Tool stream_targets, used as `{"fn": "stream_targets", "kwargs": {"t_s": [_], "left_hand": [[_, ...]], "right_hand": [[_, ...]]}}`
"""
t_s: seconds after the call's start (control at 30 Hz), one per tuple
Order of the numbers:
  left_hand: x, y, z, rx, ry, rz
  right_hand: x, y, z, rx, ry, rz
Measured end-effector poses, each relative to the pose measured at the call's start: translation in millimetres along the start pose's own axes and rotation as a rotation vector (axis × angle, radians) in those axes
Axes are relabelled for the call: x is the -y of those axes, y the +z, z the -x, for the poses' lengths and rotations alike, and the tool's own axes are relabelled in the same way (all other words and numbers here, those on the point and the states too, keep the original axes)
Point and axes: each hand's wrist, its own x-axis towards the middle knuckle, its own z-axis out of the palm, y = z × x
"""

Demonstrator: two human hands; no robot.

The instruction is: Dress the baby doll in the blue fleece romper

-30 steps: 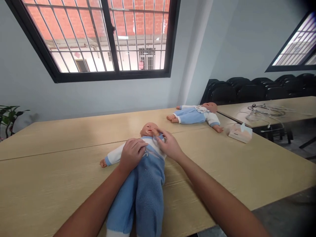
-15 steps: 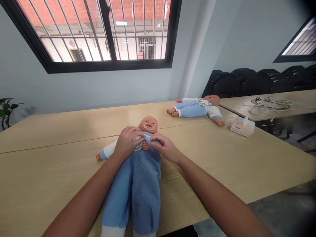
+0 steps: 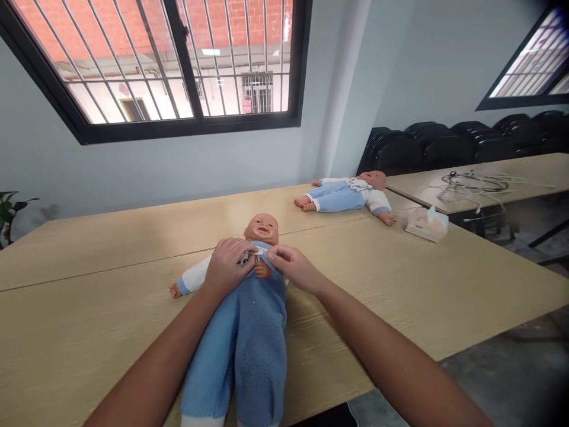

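A baby doll (image 3: 261, 230) in a blue and white outfit lies face up on the table, its head away from me and its legs toward me. My left hand (image 3: 230, 264) rests on the doll's chest, its fingers curled onto the top's white cloth. Opposite it, my right hand (image 3: 294, 268) pinches the cloth near the neck between thumb and fingers. Just below my fingertips, a small doll hand (image 3: 263, 270) shows on the chest. The blue trousers (image 3: 255, 332) stretch toward the near table edge. My fingers hide part of the top.
Another doll (image 3: 344, 196) in similar clothes lies at the table's (image 3: 111, 332) far right. Beside it is a tissue box (image 3: 427, 225). Cables (image 3: 478, 182) are heaped on a second table, with black chairs (image 3: 398, 151) stacked behind. A plant (image 3: 9, 213) stands at far left.
My fingers have shifted slightly at the chest. White cloth now shows between them where a blue strip showed before. The view has turned a little to the right.
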Motion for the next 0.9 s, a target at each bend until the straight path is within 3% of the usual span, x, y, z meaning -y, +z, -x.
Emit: {"fn": "stream_targets", "kwargs": {"t_s": [0.13,0.27,0.43,0.53,0.63,0.8,0.9], "left_hand": [[-3,0.8,-1,-0.052,0.008,-0.02],[-6,-3.4,-1,-0.023,0.05,-0.073],[-10,-12.3,-3,0.193,0.138,-0.007],[-15,-11.0,-3,0.26,0.071,0.061],[-24,-6.4,-4,0.223,0.003,0.056],[-34,-3.5,-2,0.178,0.13,0.186],[-34,-4.8,1,0.096,0.115,0.335]], "right_hand": [[7,3,1,-0.035,-0.049,0.045],[4,2,1,-0.039,0.086,-0.127],[-4,2,-1,-0.087,0.191,-0.424],[-7,3,-4,-0.138,0.172,-0.517],[-9,2,-4,-0.154,0.166,-0.512],[-5,-4,-2,-0.08,0.203,-0.488],[3,-11,0,-0.041,0.201,-0.454]]}}
